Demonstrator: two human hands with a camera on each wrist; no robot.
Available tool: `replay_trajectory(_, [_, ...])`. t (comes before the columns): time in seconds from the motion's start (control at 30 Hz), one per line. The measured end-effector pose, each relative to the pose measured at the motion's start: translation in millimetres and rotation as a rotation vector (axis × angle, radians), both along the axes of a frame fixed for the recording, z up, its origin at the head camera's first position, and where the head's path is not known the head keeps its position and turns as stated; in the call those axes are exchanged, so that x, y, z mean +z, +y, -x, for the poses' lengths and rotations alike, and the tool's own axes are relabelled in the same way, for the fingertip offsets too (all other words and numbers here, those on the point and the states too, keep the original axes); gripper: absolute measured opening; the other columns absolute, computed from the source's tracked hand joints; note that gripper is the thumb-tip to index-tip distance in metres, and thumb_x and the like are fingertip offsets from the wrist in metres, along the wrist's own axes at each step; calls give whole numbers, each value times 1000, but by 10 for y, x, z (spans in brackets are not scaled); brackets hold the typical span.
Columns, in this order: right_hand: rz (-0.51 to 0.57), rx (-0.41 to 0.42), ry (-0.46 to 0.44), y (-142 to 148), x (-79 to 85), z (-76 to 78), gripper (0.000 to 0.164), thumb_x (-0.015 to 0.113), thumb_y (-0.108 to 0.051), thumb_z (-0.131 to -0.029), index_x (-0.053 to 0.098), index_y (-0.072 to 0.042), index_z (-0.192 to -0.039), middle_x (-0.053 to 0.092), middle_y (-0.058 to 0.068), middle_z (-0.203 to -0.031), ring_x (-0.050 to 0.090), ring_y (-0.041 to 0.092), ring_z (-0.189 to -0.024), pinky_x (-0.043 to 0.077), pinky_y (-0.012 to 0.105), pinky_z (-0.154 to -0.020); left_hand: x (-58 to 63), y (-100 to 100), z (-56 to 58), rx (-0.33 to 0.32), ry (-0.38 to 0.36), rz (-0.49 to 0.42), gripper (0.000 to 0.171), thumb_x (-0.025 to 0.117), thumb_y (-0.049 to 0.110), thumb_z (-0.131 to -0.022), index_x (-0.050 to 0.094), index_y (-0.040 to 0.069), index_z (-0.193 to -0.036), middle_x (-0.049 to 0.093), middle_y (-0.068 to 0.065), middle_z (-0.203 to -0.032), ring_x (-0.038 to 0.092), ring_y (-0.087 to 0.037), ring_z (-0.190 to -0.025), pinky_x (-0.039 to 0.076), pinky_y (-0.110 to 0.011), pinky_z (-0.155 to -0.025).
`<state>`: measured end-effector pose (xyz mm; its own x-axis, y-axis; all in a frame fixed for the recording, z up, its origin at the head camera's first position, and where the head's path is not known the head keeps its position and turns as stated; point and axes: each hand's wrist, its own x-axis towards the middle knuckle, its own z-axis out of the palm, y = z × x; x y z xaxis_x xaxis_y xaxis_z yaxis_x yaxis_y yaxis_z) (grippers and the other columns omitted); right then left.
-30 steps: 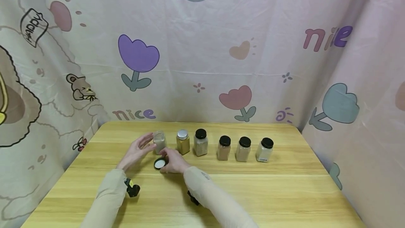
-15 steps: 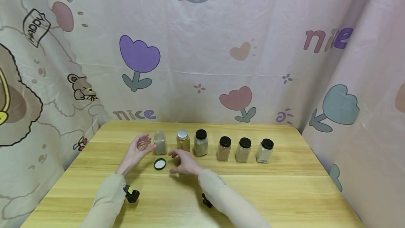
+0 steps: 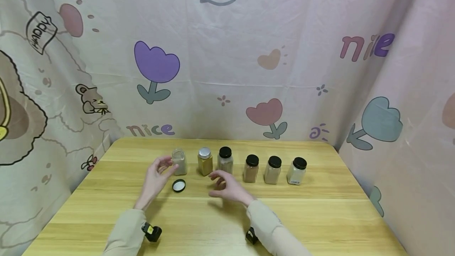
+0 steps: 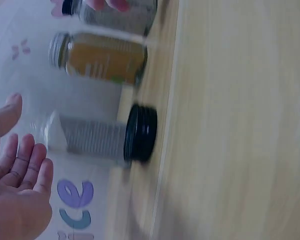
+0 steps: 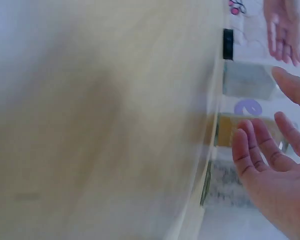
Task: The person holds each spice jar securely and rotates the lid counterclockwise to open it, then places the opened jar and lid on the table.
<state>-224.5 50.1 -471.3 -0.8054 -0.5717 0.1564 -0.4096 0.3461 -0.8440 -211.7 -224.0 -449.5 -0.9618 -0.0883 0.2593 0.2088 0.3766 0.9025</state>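
Observation:
An uncapped glass jar (image 3: 179,164) of pale greyish powder stands at the left end of the jar row. Its black lid (image 3: 179,185) lies on the table in front of it, white inner side up. Beside the jar is my left hand (image 3: 155,177), thumb and fingers spread; the left wrist view shows nothing between them. Whether a fingertip touches the glass, I cannot tell. My right hand (image 3: 229,188) hovers with loosely bent fingers, holding nothing. It is in front of a silver-capped jar (image 3: 205,163) of yellow-brown powder and a black-capped jar (image 3: 225,161) of greyish contents.
Further right stand a black-capped jar (image 3: 251,169) of brownish powder, another black-capped jar (image 3: 273,171) of beige powder and a black-capped jar (image 3: 296,172) of whitish powder. A printed curtain (image 3: 213,70) hangs behind the wooden table (image 3: 320,216).
My right hand has let go of the black lid and moved right, away from it. The lid stays on the table. My left hand remains beside the uncapped jar, shifting slightly.

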Motion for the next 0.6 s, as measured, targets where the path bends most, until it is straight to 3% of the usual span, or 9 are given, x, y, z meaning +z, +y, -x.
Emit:
replay_trajectory(0.13, [51, 11, 25, 179, 12, -61, 54, 79, -11, -86, 55, 5, -131, 61, 28, -125, 63, 41, -103, 61, 37, -86, -12, 148, -64, -25, 43, -29, 44, 70, 9, -94, 54, -9, -131, 62, -27, -126, 58, 0, -105, 48, -5, -99])
replay_trajectory(0.27, [74, -7, 23, 328, 18, -110, 53, 79, -14, -87, 56, 4, -131, 62, 28, -126, 63, 42, -104, 61, 39, -89, -7, 303, -98, -82, 37, -41, 46, 68, 6, -95, 51, -10, -135, 60, -29, -133, 63, -26, -120, 52, -26, -110])
replay_trajectory(0.33, [80, -25, 7, 395, 14, -131, 53, 78, -14, -87, 56, 3, -132, 62, 26, -127, 63, 40, -105, 61, 34, -89, -4, 375, -98, -117, 10, -41, 53, 67, 8, -96, 46, -11, -140, 54, -31, -141, 55, -40, -132, 46, -40, -117])
replay_trajectory(0.4, [89, -39, -9, 462, 11, -150, 53, 77, -14, -88, 56, 2, -133, 61, 26, -128, 63, 38, -106, 59, 29, -89, 0, 446, -87, -143, -32, -42, 61, 67, 10, -96, 38, -12, -145, 45, -32, -150, 44, -45, -141, 36, -48, -123])
replay_trajectory(0.6, [133, -50, -40, 603, 5, -168, 54, 74, -15, -91, 53, 4, -137, 59, 27, -131, 62, 36, -108, 57, 24, -89, -30, 641, 23, -149, -130, -104, 85, 71, 14, -93, 18, -11, -154, 22, -31, -162, 22, -46, -152, 20, -52, -129])
